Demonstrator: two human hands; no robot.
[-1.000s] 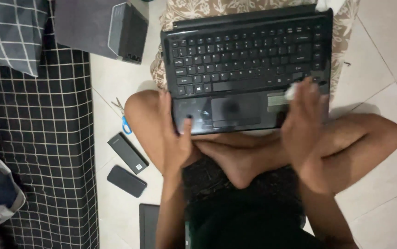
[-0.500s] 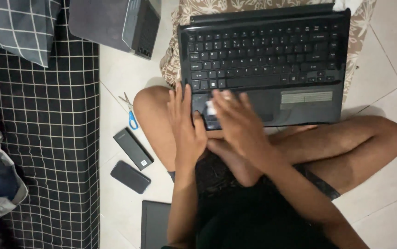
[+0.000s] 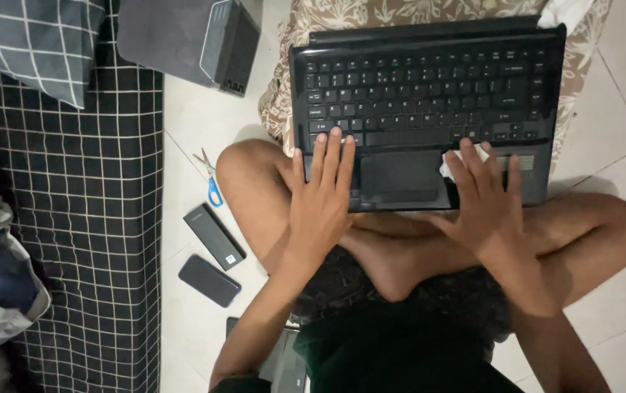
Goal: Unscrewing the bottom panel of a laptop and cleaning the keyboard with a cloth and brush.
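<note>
Tiled floor [image 3: 618, 80] — one laptop [image 3: 429, 94] | two hands: left hand [image 3: 320, 193], right hand [image 3: 484, 200] on one cloth [image 3: 462, 156]

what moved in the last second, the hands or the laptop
The right hand with its white cloth swept from the laptop's right palm rest across to the left by the touchpad, and is now back on the right palm rest. The left hand slid up from the laptop's front edge and lies flat on the left palm rest, fingertips at the keys. Laptop, scissors and phone stayed put.

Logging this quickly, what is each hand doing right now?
Left hand: open, flat on the laptop palm rest.
Right hand: open, pressing a white cloth on the laptop.
</note>
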